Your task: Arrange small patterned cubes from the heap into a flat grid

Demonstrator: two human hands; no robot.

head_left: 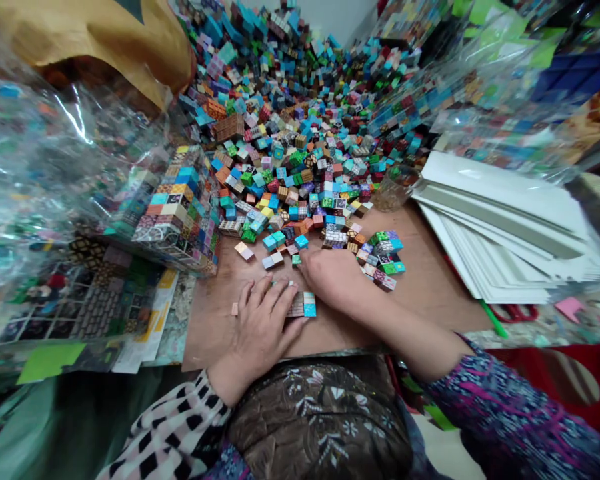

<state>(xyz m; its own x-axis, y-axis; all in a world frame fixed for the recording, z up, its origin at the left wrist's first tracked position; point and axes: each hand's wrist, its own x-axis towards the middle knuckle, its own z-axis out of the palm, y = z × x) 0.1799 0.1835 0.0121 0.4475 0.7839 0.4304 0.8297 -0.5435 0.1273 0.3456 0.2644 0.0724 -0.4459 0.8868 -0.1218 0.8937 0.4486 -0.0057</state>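
My left hand (263, 320) rests palm down near the front of the brown board, its fingers stretched out over a short row of printed cubes (296, 307). At the row's right end sits a light blue cube (309, 305); a small pinkish piece (235, 309) shows at its left. The rest of the row is under my fingers. My right hand (333, 277) is closed at the near edge of the cube heap, fingertips beside a small green cube (296, 260). Whatever its fingers hold, if anything, is hidden.
A large heap of colourful cubes (300, 140) rises at the back of the brown board (430, 280). Wrapped cube blocks (175, 207) stand left. A clear cup (395, 189), a stack of white cards (500, 227) and red-handled scissors (515, 313) lie right.
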